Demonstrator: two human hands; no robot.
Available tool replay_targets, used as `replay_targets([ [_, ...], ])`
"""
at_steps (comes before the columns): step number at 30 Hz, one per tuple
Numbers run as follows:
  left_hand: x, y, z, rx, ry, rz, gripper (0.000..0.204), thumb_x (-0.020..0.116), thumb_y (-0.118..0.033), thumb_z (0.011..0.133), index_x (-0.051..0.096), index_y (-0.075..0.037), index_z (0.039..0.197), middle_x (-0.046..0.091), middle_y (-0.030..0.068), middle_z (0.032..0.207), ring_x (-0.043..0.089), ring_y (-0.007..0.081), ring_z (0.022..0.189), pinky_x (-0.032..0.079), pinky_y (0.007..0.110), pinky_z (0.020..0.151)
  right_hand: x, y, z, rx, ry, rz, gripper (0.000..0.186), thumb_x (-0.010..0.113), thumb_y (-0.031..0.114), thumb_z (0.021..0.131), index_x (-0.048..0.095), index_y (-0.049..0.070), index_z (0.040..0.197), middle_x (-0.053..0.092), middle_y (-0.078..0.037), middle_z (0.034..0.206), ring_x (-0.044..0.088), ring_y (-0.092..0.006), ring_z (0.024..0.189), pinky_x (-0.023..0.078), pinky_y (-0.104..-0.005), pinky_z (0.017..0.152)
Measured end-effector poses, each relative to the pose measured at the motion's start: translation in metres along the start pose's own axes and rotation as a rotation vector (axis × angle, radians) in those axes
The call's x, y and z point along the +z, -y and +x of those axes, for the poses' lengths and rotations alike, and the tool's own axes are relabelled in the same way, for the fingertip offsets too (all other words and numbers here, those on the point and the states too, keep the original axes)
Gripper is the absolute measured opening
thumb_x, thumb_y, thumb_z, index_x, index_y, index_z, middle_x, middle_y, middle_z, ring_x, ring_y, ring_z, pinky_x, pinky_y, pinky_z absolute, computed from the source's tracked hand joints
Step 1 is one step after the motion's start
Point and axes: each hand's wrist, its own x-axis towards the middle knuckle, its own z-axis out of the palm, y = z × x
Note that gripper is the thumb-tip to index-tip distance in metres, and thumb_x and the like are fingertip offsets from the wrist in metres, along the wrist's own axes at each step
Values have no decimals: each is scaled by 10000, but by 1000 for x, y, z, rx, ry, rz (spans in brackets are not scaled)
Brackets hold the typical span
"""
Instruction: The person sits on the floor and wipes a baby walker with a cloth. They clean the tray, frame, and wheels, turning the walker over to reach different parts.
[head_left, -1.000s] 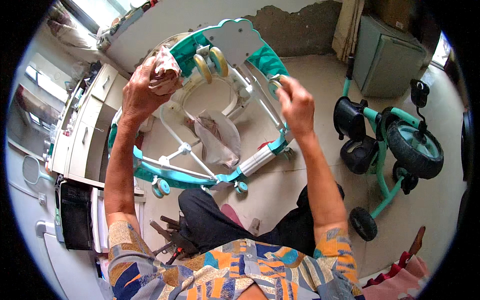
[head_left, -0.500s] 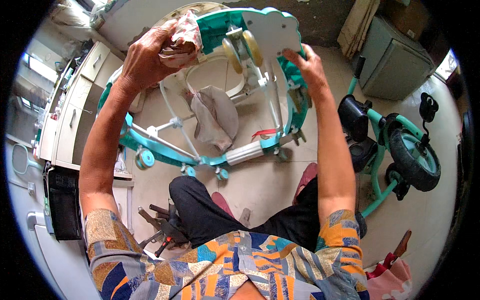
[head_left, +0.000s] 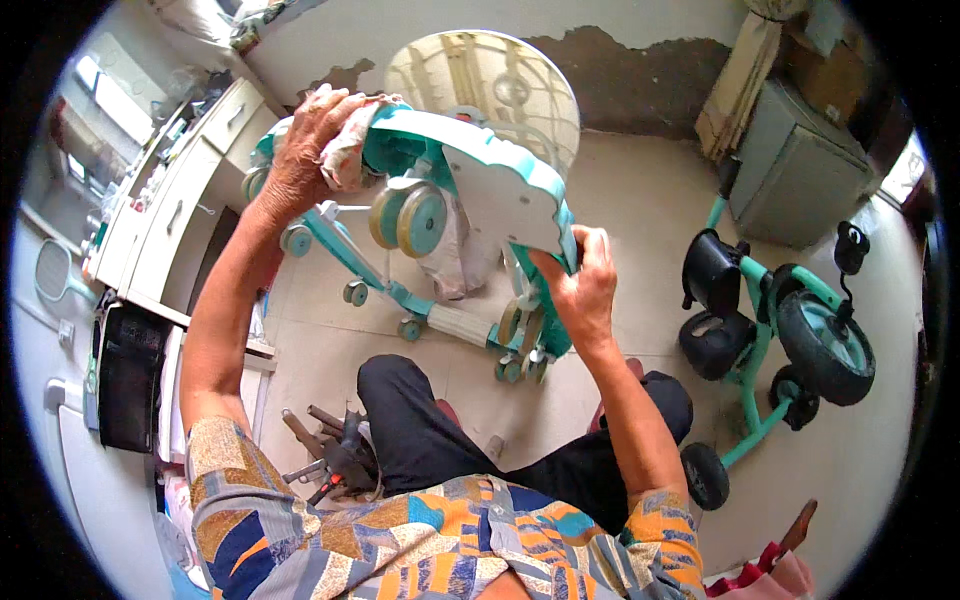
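A teal and white baby walker (head_left: 505, 195) is held up tilted before my knees, with its pale caster wheels (head_left: 422, 222) facing me. My left hand (head_left: 308, 150) is closed over a crumpled, red-patterned cloth (head_left: 348, 152) and presses it against the walker's upper left rim. At the walker's right edge, my right hand (head_left: 583, 290) grips the teal rim, thumb on the near side and fingers behind. Inside the frame hangs a beige fabric seat (head_left: 462, 255), partly hidden by the rim. The walker's lower bar (head_left: 460, 327) lies nearer to my knees.
A round see-through tabletop (head_left: 485, 75) stands behind the walker. To the right is a teal tricycle (head_left: 755, 330), with a grey cabinet (head_left: 800, 160) beyond. White drawers (head_left: 175, 210) line the left. Dark-handled tools (head_left: 335, 450) are beside my left knee.
The walker has tipped, its underside now turned more steeply toward me. Its right side has come lower and nearer, together with my right hand. The round tabletop behind shows more.
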Motion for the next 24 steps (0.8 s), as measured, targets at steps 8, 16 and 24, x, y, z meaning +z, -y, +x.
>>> replay_targets([
  [8,-44,-43,5,-647,83,-940,436,599,-253,898,521,-58,1281,599,121,1147,586,190,1048,481,327,932,10,-22,-25,-131,-67,-148,341,696,300,814,529,17,905,502,-162,866,517,-367,831,423,-450,744],
  [16,-39,-173,69,74,22,-176,383,629,-294,838,613,-164,1198,587,134,1233,533,323,1161,317,474,1063,-2,-11,-18,-118,-16,-143,337,715,233,778,525,7,942,520,-182,897,526,-382,869,432,-469,775],
  [24,-7,-241,80,203,-165,13,400,570,-54,738,650,-33,1130,630,114,943,585,277,1047,59,597,1163,-3,-18,-13,-82,67,-139,444,702,213,785,558,5,1149,588,-175,991,578,-383,923,476,-441,806],
])
